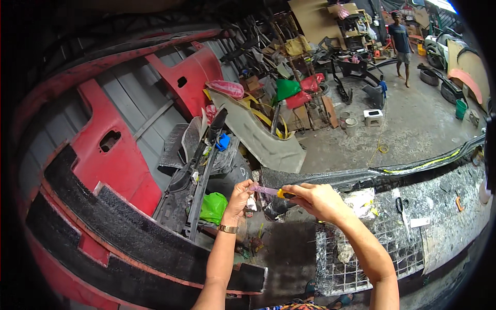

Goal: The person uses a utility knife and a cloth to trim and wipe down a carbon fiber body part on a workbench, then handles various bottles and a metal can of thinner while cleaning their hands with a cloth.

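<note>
In the middle of the head view, both my hands are raised in front of me. My right hand (321, 200) is closed around a yellow-and-black handle that looks like a utility knife (282, 193). From its front a thin pale purplish strip (266, 190) runs left to my left hand; whether it is a blade or a covering, I cannot make out. My left hand (238, 197), with a watch on the wrist, pinches a small pinkish crumpled piece (252, 187) at the strip's far end. The left fingertips partly hide that piece.
Red vehicle panels (111, 139) and black-coated pieces (134, 232) line the left. At right, a workbench (449, 227) bears scissors (404, 217), a white card (419, 222) and a wire grid (356, 271). A green bag (213, 206) lies below. Another person (401, 44) is at the far right.
</note>
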The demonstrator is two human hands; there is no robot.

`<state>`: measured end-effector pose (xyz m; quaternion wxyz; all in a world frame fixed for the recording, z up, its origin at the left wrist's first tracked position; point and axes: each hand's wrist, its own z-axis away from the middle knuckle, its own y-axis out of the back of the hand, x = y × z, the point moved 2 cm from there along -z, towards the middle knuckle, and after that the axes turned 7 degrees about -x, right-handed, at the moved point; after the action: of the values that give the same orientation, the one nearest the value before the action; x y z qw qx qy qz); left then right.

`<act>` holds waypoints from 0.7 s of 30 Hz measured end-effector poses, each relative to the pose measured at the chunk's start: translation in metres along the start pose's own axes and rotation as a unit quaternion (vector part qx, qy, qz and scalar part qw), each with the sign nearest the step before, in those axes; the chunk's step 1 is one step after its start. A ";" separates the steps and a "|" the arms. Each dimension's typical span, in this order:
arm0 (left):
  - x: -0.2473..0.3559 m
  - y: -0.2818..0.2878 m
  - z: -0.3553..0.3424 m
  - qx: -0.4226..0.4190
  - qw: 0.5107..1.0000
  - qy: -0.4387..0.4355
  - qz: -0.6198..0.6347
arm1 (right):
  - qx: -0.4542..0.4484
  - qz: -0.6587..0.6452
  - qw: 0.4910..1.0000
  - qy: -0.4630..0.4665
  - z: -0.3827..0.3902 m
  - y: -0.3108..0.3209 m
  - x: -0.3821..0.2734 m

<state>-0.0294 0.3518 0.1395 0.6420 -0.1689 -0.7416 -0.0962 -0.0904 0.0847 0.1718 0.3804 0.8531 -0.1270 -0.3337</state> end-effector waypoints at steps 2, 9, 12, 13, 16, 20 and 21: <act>0.003 -0.006 0.000 0.019 1.000 0.000 0.016 | -0.012 0.032 0.999 0.014 -0.008 0.009 -0.003; 0.005 0.001 -0.004 -0.011 0.997 0.064 0.037 | -0.092 0.154 0.982 0.059 -0.033 0.028 -0.015; 0.003 0.006 -0.007 -0.018 0.995 0.076 0.064 | -0.110 0.214 0.966 0.091 -0.040 0.029 -0.014; 0.004 0.007 -0.008 -0.028 0.995 0.081 0.060 | -0.118 0.236 0.959 0.101 -0.042 0.029 -0.013; 0.004 0.011 -0.010 -0.053 0.994 0.074 0.064 | -0.139 0.276 0.945 0.109 -0.043 0.028 -0.016; 0.004 0.012 -0.010 -0.053 0.996 0.054 0.049 | -0.115 0.290 0.944 0.104 -0.036 0.024 -0.018; 0.004 0.010 -0.010 -0.047 0.997 0.057 0.037 | -0.111 0.272 0.951 0.097 -0.033 0.025 -0.019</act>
<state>-0.0165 0.3582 0.1447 0.6775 -0.2202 -0.6920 -0.1169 -0.0818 0.0953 0.2153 0.5599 0.7668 -0.2786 -0.1449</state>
